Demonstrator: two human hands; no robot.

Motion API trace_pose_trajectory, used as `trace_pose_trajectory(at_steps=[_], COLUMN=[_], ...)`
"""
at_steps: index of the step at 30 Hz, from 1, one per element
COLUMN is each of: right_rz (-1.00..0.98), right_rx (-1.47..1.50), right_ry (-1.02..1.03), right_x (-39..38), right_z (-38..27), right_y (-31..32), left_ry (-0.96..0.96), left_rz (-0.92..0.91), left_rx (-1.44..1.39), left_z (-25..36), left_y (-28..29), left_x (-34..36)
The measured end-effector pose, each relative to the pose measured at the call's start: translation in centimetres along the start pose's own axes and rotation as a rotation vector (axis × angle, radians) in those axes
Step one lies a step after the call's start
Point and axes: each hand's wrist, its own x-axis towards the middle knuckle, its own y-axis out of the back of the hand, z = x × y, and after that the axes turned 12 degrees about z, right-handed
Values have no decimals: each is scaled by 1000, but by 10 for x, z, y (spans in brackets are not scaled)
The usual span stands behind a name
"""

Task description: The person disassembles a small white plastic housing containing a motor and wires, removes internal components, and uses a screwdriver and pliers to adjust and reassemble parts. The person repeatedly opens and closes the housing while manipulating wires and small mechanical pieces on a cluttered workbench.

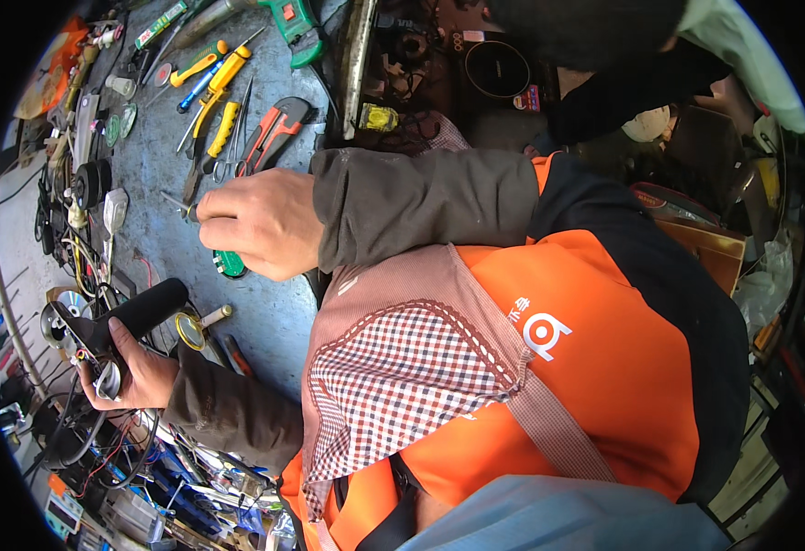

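Observation:
My left hand (145, 372), at the lower left, grips a black device with a thick cylindrical handle (150, 308) and a round open end showing metal and wires. Its kind is unclear. Over the bench, my right hand (260, 225) has its fingers pinched together. A thin metal-tipped tool (178, 202) sticks out past the fingertips; its rest is hidden. Partly under this hand lies a green round circuit board (229, 264). Red-and-black cutters (274, 133) and yellow-handled pliers (222, 129) lie just beyond the right hand.
Across the blue-grey bench (265, 317) lie several screwdrivers, a blue pen-like tool (202, 84) and a green hot-air tool (294, 28). A magnifier (191, 331) rests near my left wrist. Cables and parts crowd the left edge. At the upper right another person's light sleeve (747, 60) shows.

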Motion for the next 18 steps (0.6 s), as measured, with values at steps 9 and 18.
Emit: trace_pose_trajectory(at_steps=[9, 18], right_rz=[42, 70], right_rx=[12, 4], right_ry=[3, 8], right_x=[1, 0], right_z=[1, 2], right_y=[-2, -1], left_ry=[-41, -16], left_rz=[-18, -73], left_rx=[-79, -71], left_z=[1, 15], left_y=[6, 7], left_x=[3, 7])
